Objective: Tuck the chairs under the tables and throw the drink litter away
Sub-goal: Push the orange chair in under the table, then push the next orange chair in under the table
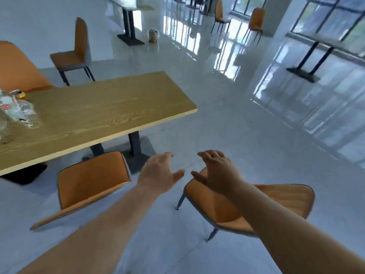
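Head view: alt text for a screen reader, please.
Two empty, open hands, left hand and right hand, reach over an orange chair standing away from a wooden table. Clear plastic cups sit at the table's left end.

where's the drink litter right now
In the head view, the drink litter, clear plastic cups and a can, sits at the far left end of the wooden table, beside an orange chair.

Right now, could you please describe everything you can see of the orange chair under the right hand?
The orange chair has a padded, leather-like seat and back with grey edging and thin dark metal legs. It stands upright on the pale tiled floor, turned askew, clear of the wooden table rather than tucked under it. The right hand is open above its seat edge; the forearm hides part of it.
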Action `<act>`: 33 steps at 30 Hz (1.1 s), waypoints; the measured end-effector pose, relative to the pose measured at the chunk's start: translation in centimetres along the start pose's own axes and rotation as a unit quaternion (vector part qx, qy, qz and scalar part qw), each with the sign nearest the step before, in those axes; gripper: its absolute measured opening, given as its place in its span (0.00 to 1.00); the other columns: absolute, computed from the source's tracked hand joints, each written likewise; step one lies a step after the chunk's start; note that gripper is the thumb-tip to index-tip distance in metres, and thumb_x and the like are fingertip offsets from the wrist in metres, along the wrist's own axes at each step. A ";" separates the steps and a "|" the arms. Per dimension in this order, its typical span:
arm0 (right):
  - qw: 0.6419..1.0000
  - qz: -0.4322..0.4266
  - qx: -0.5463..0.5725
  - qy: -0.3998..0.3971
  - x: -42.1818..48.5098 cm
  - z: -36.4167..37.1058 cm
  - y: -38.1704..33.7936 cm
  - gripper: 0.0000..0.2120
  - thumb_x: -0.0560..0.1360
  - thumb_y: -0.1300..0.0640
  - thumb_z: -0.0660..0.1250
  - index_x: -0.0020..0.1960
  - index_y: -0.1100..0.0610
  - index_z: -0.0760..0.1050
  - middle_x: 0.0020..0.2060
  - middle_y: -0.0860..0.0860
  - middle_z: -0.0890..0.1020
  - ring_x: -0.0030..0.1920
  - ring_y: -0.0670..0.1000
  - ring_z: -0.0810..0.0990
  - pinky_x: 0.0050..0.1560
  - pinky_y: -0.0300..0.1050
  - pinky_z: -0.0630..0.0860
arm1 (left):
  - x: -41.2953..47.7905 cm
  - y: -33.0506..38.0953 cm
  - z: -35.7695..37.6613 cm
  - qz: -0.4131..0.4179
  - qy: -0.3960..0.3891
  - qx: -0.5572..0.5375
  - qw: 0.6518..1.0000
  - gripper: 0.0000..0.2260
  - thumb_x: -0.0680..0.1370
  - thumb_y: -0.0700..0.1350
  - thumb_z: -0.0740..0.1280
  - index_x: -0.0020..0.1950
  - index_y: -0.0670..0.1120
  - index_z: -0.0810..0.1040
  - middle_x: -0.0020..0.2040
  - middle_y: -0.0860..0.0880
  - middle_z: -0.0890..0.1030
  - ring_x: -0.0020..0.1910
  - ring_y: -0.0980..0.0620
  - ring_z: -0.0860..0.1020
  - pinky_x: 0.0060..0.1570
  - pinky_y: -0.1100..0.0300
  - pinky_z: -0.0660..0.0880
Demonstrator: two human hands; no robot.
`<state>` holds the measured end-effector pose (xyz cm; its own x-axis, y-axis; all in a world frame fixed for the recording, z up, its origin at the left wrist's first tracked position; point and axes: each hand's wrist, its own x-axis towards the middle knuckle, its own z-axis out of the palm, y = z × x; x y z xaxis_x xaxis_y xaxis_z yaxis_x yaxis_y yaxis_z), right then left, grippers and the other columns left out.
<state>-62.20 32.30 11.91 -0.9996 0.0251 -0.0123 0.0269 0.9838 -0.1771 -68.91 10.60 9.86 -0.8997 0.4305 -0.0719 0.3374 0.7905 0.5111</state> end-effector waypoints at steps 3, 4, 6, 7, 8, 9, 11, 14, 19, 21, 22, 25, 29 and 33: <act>0.999 0.044 0.003 0.022 -7.9 -2.8 9.2 0.35 0.77 0.29 0.59 0.77 0.49 0.65 0.72 0.51 0.73 0.73 0.56 0.67 0.69 0.57 0.70 | -0.5 9.8 4.7 0.029 -0.017 -0.002 0.999 0.36 0.75 0.70 0.64 0.77 0.52 0.64 0.74 0.47 0.71 0.71 0.43 0.67 0.66 0.46 0.70; 0.998 0.062 0.002 0.025 -10.7 -3.5 12.1 0.35 0.78 0.30 0.60 0.77 0.49 0.65 0.72 0.51 0.73 0.73 0.55 0.67 0.68 0.56 0.70 | -1.0 13.0 6.5 0.031 -0.020 0.002 0.999 0.37 0.75 0.70 0.64 0.77 0.52 0.62 0.74 0.47 0.71 0.71 0.43 0.67 0.65 0.45 0.70; 0.994 0.106 0.003 0.036 -16.3 -4.5 17.6 0.34 0.78 0.30 0.60 0.77 0.49 0.65 0.71 0.51 0.73 0.72 0.55 0.67 0.67 0.56 0.70 | -1.9 19.0 10.2 0.039 -0.029 0.004 0.999 0.37 0.75 0.71 0.63 0.77 0.54 0.60 0.75 0.47 0.70 0.71 0.42 0.68 0.62 0.44 0.72; 0.991 0.126 0.004 0.037 -18.9 -4.9 20.1 0.34 0.77 0.31 0.61 0.77 0.49 0.66 0.71 0.50 0.73 0.73 0.55 0.67 0.67 0.56 0.69 | -2.4 21.7 12.1 0.047 -0.037 0.004 0.998 0.36 0.75 0.71 0.63 0.77 0.55 0.59 0.75 0.48 0.69 0.71 0.42 0.68 0.62 0.44 0.72; 0.989 0.144 0.008 0.036 -21.2 -5.3 22.5 0.34 0.77 0.32 0.63 0.77 0.49 0.66 0.72 0.50 0.73 0.73 0.55 0.66 0.68 0.56 0.69 | -2.7 24.3 13.9 0.059 -0.050 0.006 0.997 0.37 0.75 0.71 0.62 0.78 0.55 0.59 0.76 0.48 0.69 0.72 0.42 0.67 0.63 0.44 0.72; 0.986 0.161 0.014 0.035 -23.3 -5.6 24.8 0.34 0.77 0.33 0.64 0.77 0.49 0.66 0.72 0.50 0.73 0.73 0.55 0.66 0.69 0.55 0.68 | -3.1 26.8 15.5 0.072 -0.064 0.007 0.995 0.37 0.75 0.71 0.62 0.78 0.55 0.58 0.77 0.48 0.68 0.73 0.42 0.66 0.64 0.44 0.71; 0.980 0.195 0.027 0.044 -26.6 -6.1 29.1 0.34 0.77 0.34 0.64 0.77 0.50 0.67 0.72 0.51 0.73 0.74 0.55 0.66 0.70 0.53 0.67 | -3.5 31.2 18.5 0.091 -0.093 0.007 0.992 0.37 0.75 0.70 0.63 0.79 0.54 0.58 0.77 0.49 0.67 0.74 0.44 0.65 0.67 0.45 0.69; 0.971 0.229 0.041 0.048 -29.5 -6.0 34.2 0.34 0.77 0.33 0.64 0.76 0.52 0.68 0.71 0.52 0.74 0.72 0.56 0.68 0.70 0.53 0.69 | -3.5 36.5 22.8 0.111 -0.129 0.019 0.985 0.36 0.76 0.69 0.64 0.78 0.54 0.59 0.77 0.50 0.67 0.74 0.46 0.65 0.67 0.47 0.68; 0.973 0.222 0.058 0.015 -29.6 -4.1 40.4 0.32 0.78 0.35 0.64 0.76 0.51 0.68 0.71 0.50 0.75 0.72 0.54 0.68 0.69 0.51 0.70 | -1.0 41.4 29.7 0.079 -0.224 0.022 0.971 0.39 0.76 0.65 0.66 0.81 0.52 0.56 0.80 0.48 0.63 0.74 0.43 0.65 0.71 0.47 0.66; 0.976 0.209 0.054 -0.009 -28.6 -3.4 42.4 0.32 0.79 0.35 0.64 0.76 0.51 0.67 0.71 0.50 0.74 0.72 0.53 0.68 0.69 0.50 0.69 | 0.6 42.3 32.0 0.033 -0.267 0.005 0.963 0.39 0.76 0.65 0.65 0.82 0.53 0.54 0.80 0.46 0.61 0.74 0.42 0.67 0.70 0.47 0.67; 0.977 0.204 0.052 -0.022 -28.0 -3.3 43.3 0.32 0.79 0.35 0.64 0.76 0.51 0.67 0.71 0.50 0.74 0.72 0.53 0.68 0.69 0.49 0.69 | 1.5 42.5 33.0 0.014 -0.284 -0.006 0.959 0.39 0.76 0.65 0.65 0.82 0.53 0.54 0.80 0.46 0.61 0.73 0.42 0.68 0.69 0.47 0.68; 0.980 0.183 0.052 -0.057 -26.1 -3.1 45.3 0.32 0.79 0.35 0.63 0.77 0.50 0.66 0.72 0.49 0.73 0.72 0.53 0.68 0.70 0.49 0.68 | 3.5 42.4 34.9 -0.034 -0.313 -0.030 0.949 0.39 0.74 0.65 0.64 0.81 0.53 0.56 0.78 0.45 0.64 0.72 0.43 0.69 0.65 0.48 0.69; 0.988 0.111 0.034 -0.104 -22.7 -3.5 47.5 0.33 0.79 0.34 0.62 0.78 0.49 0.65 0.73 0.48 0.73 0.73 0.53 0.67 0.69 0.50 0.68 | 5.7 41.9 36.8 -0.099 -0.319 -0.026 0.942 0.39 0.74 0.67 0.64 0.81 0.53 0.56 0.76 0.45 0.67 0.70 0.43 0.71 0.62 0.48 0.72; 0.987 0.072 0.057 -0.129 -18.4 -3.4 49.7 0.32 0.78 0.34 0.64 0.77 0.48 0.65 0.71 0.49 0.75 0.71 0.54 0.69 0.68 0.52 0.72 | 7.1 42.3 38.2 -0.159 -0.324 -0.008 0.933 0.39 0.75 0.68 0.63 0.81 0.55 0.54 0.76 0.45 0.67 0.69 0.41 0.72 0.62 0.45 0.74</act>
<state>-42.50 81.31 6.72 -0.9507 0.1027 -0.2925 0.1837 0.9467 -0.2647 -50.42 63.70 -1.77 -0.5955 0.3523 -0.7220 0.0732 0.9188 0.3880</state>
